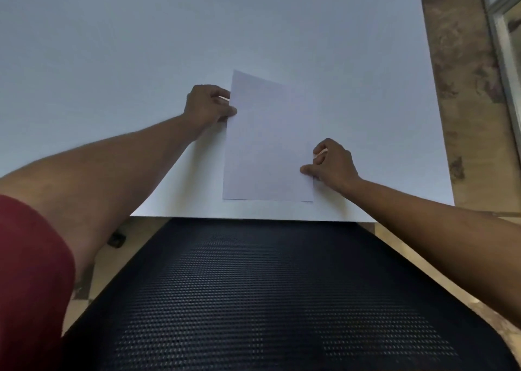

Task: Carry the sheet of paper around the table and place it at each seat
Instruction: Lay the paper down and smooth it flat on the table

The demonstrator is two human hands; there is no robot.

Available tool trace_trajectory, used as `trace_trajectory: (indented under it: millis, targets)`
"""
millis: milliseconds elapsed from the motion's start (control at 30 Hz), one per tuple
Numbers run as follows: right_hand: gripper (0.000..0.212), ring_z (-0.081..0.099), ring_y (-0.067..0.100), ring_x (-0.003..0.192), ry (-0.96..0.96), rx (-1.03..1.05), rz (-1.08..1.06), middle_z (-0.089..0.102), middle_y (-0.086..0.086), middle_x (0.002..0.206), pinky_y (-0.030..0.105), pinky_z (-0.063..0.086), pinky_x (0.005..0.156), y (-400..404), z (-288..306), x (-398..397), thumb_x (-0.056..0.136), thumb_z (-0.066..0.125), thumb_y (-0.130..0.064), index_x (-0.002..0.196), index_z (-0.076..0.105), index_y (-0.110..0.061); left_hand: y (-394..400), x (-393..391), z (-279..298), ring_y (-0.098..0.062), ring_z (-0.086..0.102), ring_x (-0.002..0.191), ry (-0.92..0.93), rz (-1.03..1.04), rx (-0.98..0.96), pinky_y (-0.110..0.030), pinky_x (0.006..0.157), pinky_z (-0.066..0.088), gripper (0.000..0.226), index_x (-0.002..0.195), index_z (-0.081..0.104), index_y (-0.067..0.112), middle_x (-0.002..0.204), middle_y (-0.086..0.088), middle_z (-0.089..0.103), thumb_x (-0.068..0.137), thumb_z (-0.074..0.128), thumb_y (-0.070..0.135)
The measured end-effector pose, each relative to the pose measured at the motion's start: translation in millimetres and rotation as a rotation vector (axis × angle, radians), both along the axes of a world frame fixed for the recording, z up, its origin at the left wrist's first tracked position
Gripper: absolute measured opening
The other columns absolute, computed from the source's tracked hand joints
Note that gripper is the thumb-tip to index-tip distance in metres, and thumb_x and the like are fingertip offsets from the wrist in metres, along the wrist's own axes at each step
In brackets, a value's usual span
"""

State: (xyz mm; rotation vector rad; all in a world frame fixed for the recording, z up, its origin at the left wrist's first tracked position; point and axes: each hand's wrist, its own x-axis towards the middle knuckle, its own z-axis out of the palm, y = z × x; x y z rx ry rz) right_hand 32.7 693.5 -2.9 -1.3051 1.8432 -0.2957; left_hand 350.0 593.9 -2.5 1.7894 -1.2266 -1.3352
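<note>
A white sheet of paper (267, 142) lies near the front edge of the white table (141, 46), slightly skewed, its near edge close to the table's rim. My left hand (208, 105) pinches the sheet's left edge near the far corner, thumb on top. My right hand (332, 160) pinches the right edge lower down, thumb on the paper. Whether the far part of the sheet is lifted off the table cannot be told.
A black mesh chair back (267, 294) stands directly in front of me, pushed up to the table edge. Brown patterned floor (465, 89) runs along the table's right side, with a metal-framed glass panel (507, 32) at the far right.
</note>
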Motion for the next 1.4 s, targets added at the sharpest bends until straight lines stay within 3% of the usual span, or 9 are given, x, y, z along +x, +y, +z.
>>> trace_trajectory:
  millis: [167, 233, 433, 500, 600, 700, 967, 1133, 1400]
  targets:
    - [0.049, 0.058, 0.018, 0.07, 0.037, -0.046, 0.027, 0.064, 0.005, 0.087, 0.027, 0.046, 0.062, -3, -6, 4, 0.08, 0.093, -0.019, 0.107, 0.052, -0.009, -9, 6, -16, -0.012, 0.072, 0.06, -0.145, -0.033, -0.06, -0.031, 0.064, 0.066, 0.05, 0.122, 0.075, 0.006, 0.089, -0.005, 0.074, 0.076, 0.094, 0.002]
    - [0.047, 0.056, 0.018, 0.073, 0.054, -0.053, 0.057, 0.063, 0.005, 0.087, 0.026, 0.044, 0.062, -2, -8, 3, 0.08, 0.092, -0.021, 0.104, 0.055, -0.006, -10, 11, -25, -0.014, 0.069, 0.059, -0.251, -0.096, -0.139, -0.028, 0.062, 0.063, 0.063, 0.133, 0.071, 0.01, 0.104, -0.006, 0.072, 0.076, 0.098, 0.012]
    - [0.039, 0.054, 0.019, 0.081, 0.093, -0.245, 0.168, 0.058, 0.002, 0.092, 0.033, 0.045, 0.074, 5, -2, -14, 0.089, 0.083, -0.037, 0.092, 0.056, -0.009, 33, 30, -36, -0.036, 0.063, 0.117, -0.667, -0.487, -0.496, -0.043, 0.104, 0.047, 0.057, 0.133, 0.073, 0.019, 0.132, -0.011, 0.065, 0.095, 0.07, 0.061]
    - [0.044, 0.057, 0.022, 0.105, 0.138, -0.336, 0.378, 0.061, 0.002, 0.115, 0.035, 0.048, 0.091, 14, -4, -24, 0.089, 0.081, -0.048, 0.11, 0.063, -0.014, 55, 39, -39, -0.04, 0.057, 0.134, -0.715, -0.687, -0.589, -0.052, 0.112, 0.044, 0.072, 0.139, 0.071, 0.021, 0.146, -0.011, 0.063, 0.091, 0.063, 0.074]
    - [0.078, 0.041, 0.026, 0.147, 0.234, -0.279, 0.684, 0.049, -0.003, 0.157, 0.046, 0.035, 0.12, 24, -15, -34, 0.084, 0.071, -0.073, 0.146, 0.056, -0.028, 75, 52, -48, -0.039, 0.042, 0.154, -0.772, -0.881, -0.607, -0.059, 0.123, 0.032, 0.088, 0.152, 0.062, 0.024, 0.166, -0.007, 0.05, 0.088, 0.055, 0.084]
    - [0.093, 0.024, 0.029, 0.161, 0.317, -0.267, 0.769, 0.035, -0.003, 0.172, 0.051, 0.023, 0.128, 22, -23, -36, 0.083, 0.054, -0.083, 0.158, 0.046, -0.03, 83, 55, -56, -0.038, 0.034, 0.159, -0.776, -0.873, -0.572, -0.065, 0.126, 0.026, 0.095, 0.156, 0.056, 0.028, 0.169, -0.003, 0.045, 0.088, 0.045, 0.092]
    - [0.092, 0.003, 0.023, 0.167, 0.331, -0.226, 0.836, 0.011, -0.007, 0.18, 0.051, 0.008, 0.134, -9, -28, -42, 0.092, 0.038, -0.08, 0.169, 0.027, -0.03, 68, 49, -55, -0.032, 0.027, 0.163, -0.787, -0.819, -0.511, -0.063, 0.129, 0.019, 0.101, 0.16, 0.05, 0.03, 0.173, 0.002, 0.039, 0.086, 0.037, 0.097]
    - [0.092, 0.003, 0.022, 0.167, 0.325, -0.244, 0.82, 0.011, -0.007, 0.18, 0.05, 0.008, 0.134, -21, -28, -41, 0.093, 0.038, -0.08, 0.169, 0.027, -0.03, 49, 49, -54, -0.027, 0.016, 0.167, -0.787, -0.846, -0.435, -0.06, 0.132, 0.01, 0.105, 0.164, 0.042, 0.033, 0.177, 0.007, 0.029, 0.083, 0.033, 0.1]
    - [0.089, 0.009, 0.024, 0.167, 0.35, -0.295, 0.805, 0.015, -0.006, 0.18, 0.049, 0.012, 0.133, -24, -32, -39, 0.094, 0.038, -0.079, 0.168, 0.029, -0.031, 39, 55, -63, -0.027, 0.017, 0.167, -0.821, -0.865, -0.457, -0.058, 0.131, 0.013, 0.104, 0.166, 0.037, 0.036, 0.178, 0.008, 0.025, 0.083, 0.035, 0.099]
